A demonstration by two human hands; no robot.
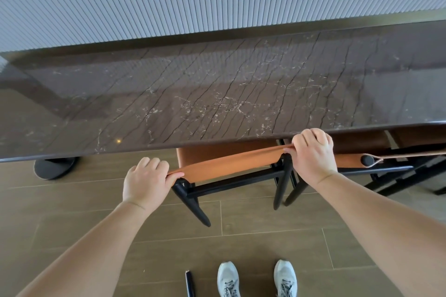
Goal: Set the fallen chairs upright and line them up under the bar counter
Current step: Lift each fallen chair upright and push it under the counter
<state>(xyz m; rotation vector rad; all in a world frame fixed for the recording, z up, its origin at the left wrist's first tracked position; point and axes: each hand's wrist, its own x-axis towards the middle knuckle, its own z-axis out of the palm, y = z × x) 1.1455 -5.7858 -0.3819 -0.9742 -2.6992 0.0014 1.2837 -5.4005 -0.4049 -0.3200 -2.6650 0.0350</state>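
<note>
Your left hand (pixel 144 182) and right hand (pixel 312 155) each grip an end of the orange leather backrest (pixel 229 164) of an upright chair, its seat tucked under the dark marble worktop (pixel 193 94), touching a second chair (pixel 376 160) on its right.

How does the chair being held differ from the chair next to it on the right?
The held chair has both hands, left hand and right hand, gripping its backrest; the neighbouring chair is untouched. The held chair's backrest sits nearer the person, the neighbouring chair's closer to the counter. Both are upright, with orange leather and black frames.
</note>
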